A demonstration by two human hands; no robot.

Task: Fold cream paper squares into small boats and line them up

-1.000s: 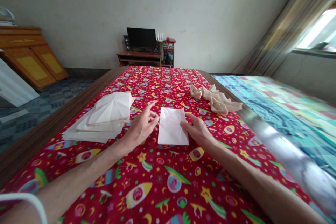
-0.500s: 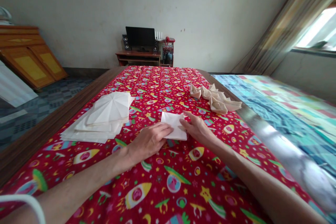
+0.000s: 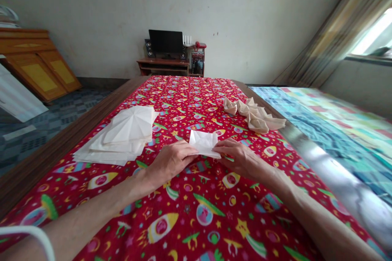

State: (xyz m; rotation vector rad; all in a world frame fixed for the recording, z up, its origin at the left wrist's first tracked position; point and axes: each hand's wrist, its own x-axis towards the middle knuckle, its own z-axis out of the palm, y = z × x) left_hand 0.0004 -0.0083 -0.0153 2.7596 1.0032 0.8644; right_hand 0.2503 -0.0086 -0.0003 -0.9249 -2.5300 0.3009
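Observation:
A small folded white paper (image 3: 203,142) lies in the middle of the table, its near edge slightly raised. My left hand (image 3: 176,155) pinches its near left corner, fingers pressed together. On the other side, my right hand (image 3: 234,153) grips the near right corner between thumb and fingers. To the left of my hands is a stack of creased white paper sheets (image 3: 128,128), the top one with folds spreading from its centre. Several folded paper pieces (image 3: 257,116), cream-coloured and pointed, sit together at the right.
A red patterned cloth (image 3: 190,94) covers the table, with dark wood edges (image 3: 116,94) showing. Beyond its far end stands a desk with a monitor (image 3: 166,41). A bed with a checked cover (image 3: 321,118) is at the right, a wooden cabinet (image 3: 39,61) at the left.
My right hand has moved from the paper's far right corner down to its near right corner. My left hand has shifted to the near left corner, and the near edge has lifted.

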